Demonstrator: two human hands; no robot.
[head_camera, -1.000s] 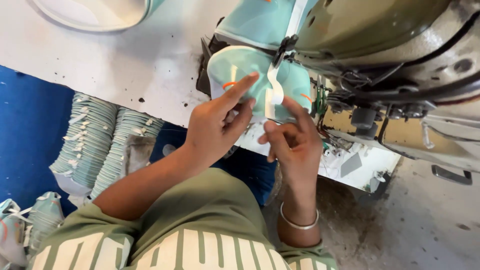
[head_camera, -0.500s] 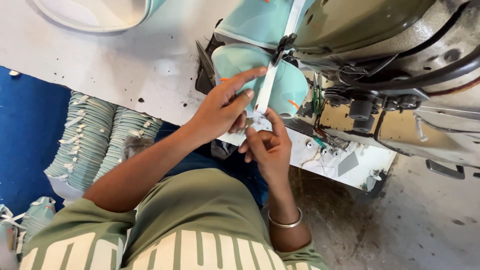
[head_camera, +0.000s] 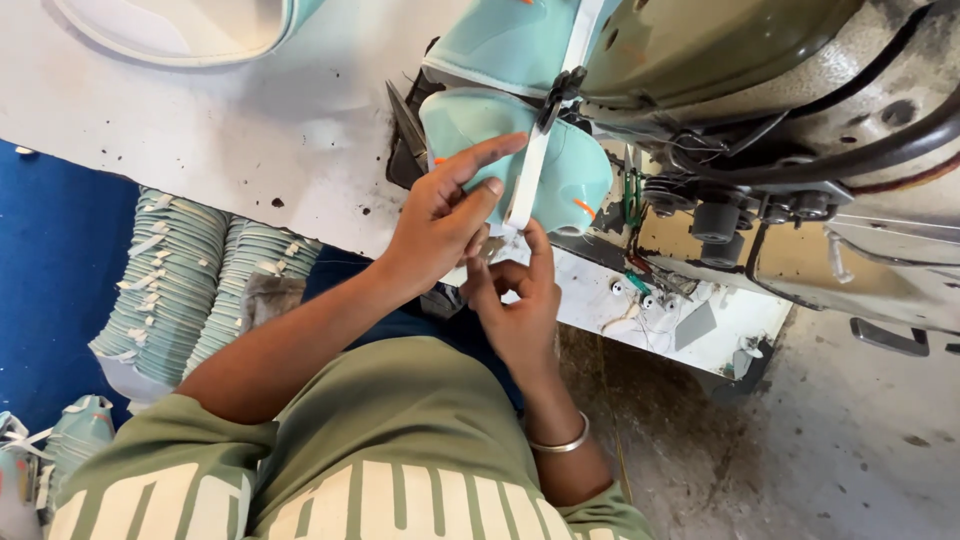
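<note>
While your hands work at the sewing machine, the frame reads like this from left to right. At the lower left sit two stacks of mint pieces (head_camera: 190, 290) with white strips, layered and soft-looking, against a blue floor (head_camera: 50, 280). Above them runs the white counter (head_camera: 250, 130), its paint chipped and speckled dark, with a pale curved piece (head_camera: 180, 30) at the upper left edge.

Your left hand (head_camera: 440, 225) lies near the centre, forefinger stretched out and thumb pressed flat on the mint shoe piece (head_camera: 480, 130); it is mostly open, steadying rather than gripping. That piece is smooth, rounded and matte, with small orange marks, and it sits right under the machine's foot, just right of centre in the upper half.

Your right hand (head_camera: 520, 300) is below it, fingers pinched closed on the lower end of the white strip (head_camera: 530, 170), a flat, narrow band running up across the mint piece to the foot. A metal bangle (head_camera: 560, 440) circles that wrist.

As I judge it, you are lining the strip up for stitching; the next move calls for keeping it straight and taut, fingers away from the needle.

At the right, the sewing machine (head_camera: 720, 60) is olive metal, worn and oily, above rough concrete (head_camera: 850, 450).
</note>
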